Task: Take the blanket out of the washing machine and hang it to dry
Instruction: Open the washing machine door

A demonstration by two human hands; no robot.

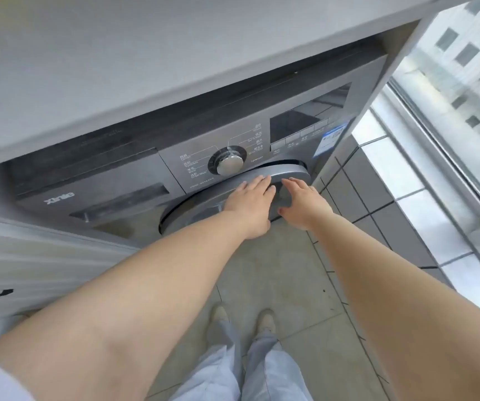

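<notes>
A grey front-loading washing machine (134, 180) is set under a pale countertop. Its round door (288, 172) is seen from above, apparently closed or nearly so. The blanket cannot be seen. A silver dial (229, 164) is mounted just above the door.

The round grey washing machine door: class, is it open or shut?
Shut, as far as shown: the round grey door lies against the machine front, no drum opening visible. Both hands, left and right, rest on it.

Dark grey washing machine (134, 180), silver dial (230, 165), pale blue trousers (244, 371).
</notes>
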